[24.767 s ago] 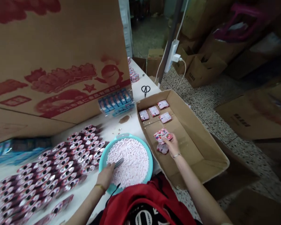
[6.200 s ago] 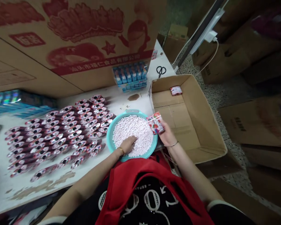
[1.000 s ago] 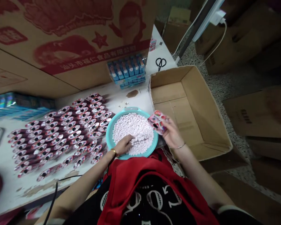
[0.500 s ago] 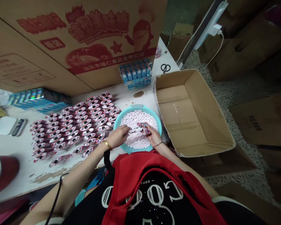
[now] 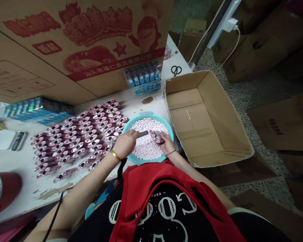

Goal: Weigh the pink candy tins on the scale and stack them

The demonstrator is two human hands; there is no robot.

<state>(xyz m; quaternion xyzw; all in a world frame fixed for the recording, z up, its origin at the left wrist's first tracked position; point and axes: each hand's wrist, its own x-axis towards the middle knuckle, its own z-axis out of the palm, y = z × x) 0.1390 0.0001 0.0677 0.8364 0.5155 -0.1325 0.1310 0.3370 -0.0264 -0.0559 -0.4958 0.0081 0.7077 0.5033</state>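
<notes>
A teal basin heaped with small pale pink candies sits at the table's near edge. Over it, my left hand is closed on a metal spoon whose tip points into a small red and pink packet. My right hand grips that packet from below, just above the candies. Left of the basin lie rows of several matching flat packets.
An open cardboard box stands right of the basin, its bottom bare. Blue packs and scissors lie behind. A large printed carton leans at the back. A scale and a red container are far left.
Since a second ago, my right hand brought the packet down over the basin, and my left hand lifted the spoon from the candies to the packet's mouth.
</notes>
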